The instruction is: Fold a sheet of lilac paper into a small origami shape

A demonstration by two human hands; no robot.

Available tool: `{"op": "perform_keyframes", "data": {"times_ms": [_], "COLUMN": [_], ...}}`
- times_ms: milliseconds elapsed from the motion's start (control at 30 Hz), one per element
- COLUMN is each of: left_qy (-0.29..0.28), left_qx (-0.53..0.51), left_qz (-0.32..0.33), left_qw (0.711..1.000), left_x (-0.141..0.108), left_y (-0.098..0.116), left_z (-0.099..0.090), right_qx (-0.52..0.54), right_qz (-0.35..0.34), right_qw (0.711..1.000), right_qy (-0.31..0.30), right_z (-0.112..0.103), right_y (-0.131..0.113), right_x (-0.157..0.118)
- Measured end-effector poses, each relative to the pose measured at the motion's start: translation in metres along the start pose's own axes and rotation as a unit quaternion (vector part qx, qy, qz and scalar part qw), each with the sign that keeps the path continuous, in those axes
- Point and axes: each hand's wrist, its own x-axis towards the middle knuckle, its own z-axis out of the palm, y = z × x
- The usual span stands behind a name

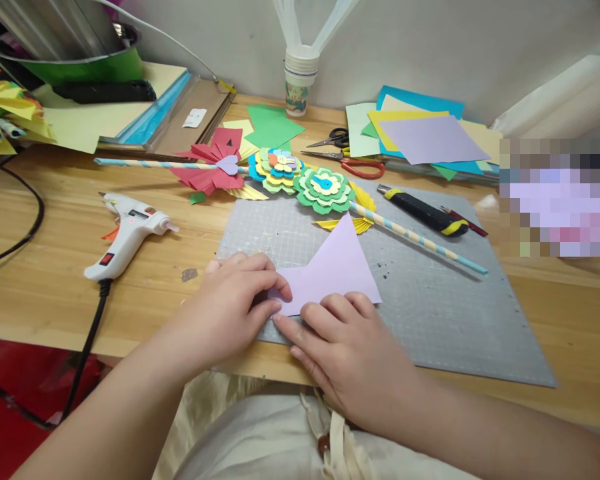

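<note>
A sheet of lilac paper (330, 270), folded so that one pointed flap stands out to the upper right, lies on the grey cutting mat (460, 320). My left hand (230, 300) is closed at the paper's left end, with thumb and forefinger pinching its corner. Along the near edge rests my right hand (350, 347), its forefinger stretched towards the left thumb and the other fingertips lying on the paper. The palm sides of both hands are hidden. Just beyond the flap are a green layered paper flower (325, 190) and its striped stick (415, 237).
A white glue gun (130, 233) with a black cord lies left. Behind are a red paper flower (210, 163), scissors (347, 160), stacked cups (300, 80) and coloured paper sheets (433, 137). A utility knife (425, 210) lies on the mat's far right.
</note>
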Motion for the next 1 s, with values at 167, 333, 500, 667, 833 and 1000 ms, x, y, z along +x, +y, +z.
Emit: {"op": "perform_keyframes", "data": {"times_ms": [167, 333, 500, 667, 833, 1000], "left_qy": [-0.004, -0.009, -0.003, -0.001, -0.005, -0.007], "left_qx": [0.001, -0.013, -0.006, 0.001, 0.010, 0.012], "left_qz": [-0.013, -0.013, -0.004, 0.011, 0.015, 0.009], "left_qw": [1.000, 1.000, 1.000, 1.000, 1.000, 1.000], "left_x": [0.002, 0.002, 0.001, 0.001, 0.001, 0.002], "left_y": [0.001, 0.001, -0.001, -0.005, -0.007, -0.006], "left_z": [-0.001, -0.002, -0.001, 0.001, 0.002, 0.002], "right_qx": [0.014, 0.064, -0.007, -0.046, -0.081, -0.087], "right_qz": [-0.009, -0.054, 0.032, 0.065, 0.079, 0.093], "right_qw": [1.000, 0.992, 0.998, 0.997, 0.994, 0.992], "right_qy": [0.000, 0.089, 0.049, 0.005, 0.005, -0.012], "right_z": [0.001, 0.002, 0.004, 0.002, -0.002, -0.008], "right_y": [-0.008, -0.013, -0.015, -0.019, -0.015, -0.006], "right_x": [0.005, -0.005, -0.008, -0.008, -0.014, -0.022]}}
